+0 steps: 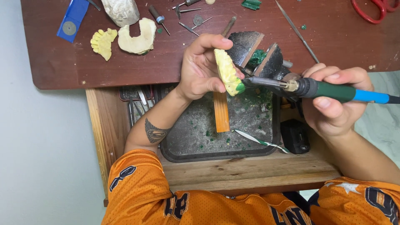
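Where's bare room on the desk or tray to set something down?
Free: brown desktop below the yellow cast, and right stretch between long rod and red scissors. Wooden ledge before the tray. Crowded: top centre burs, tray under left hand and right hand.

My left hand (pixel 200 68) holds a dental cast (pixel 227 73) above the tray (pixel 183 150), which sits in an open drawer (pixel 250 171) below the worktop (pixel 62 62) edge. To its right, my right hand (pixel 333 104) holds a heated tool (pixel 316 88) whose tip touches the cast's lower end. A wooden stick (pixel 221 110) lies in the tray under the cast. Two more casts (pixel 125 39) lie on the worktop, far left. Scissors (pixel 371 10) rest at its far right corner.
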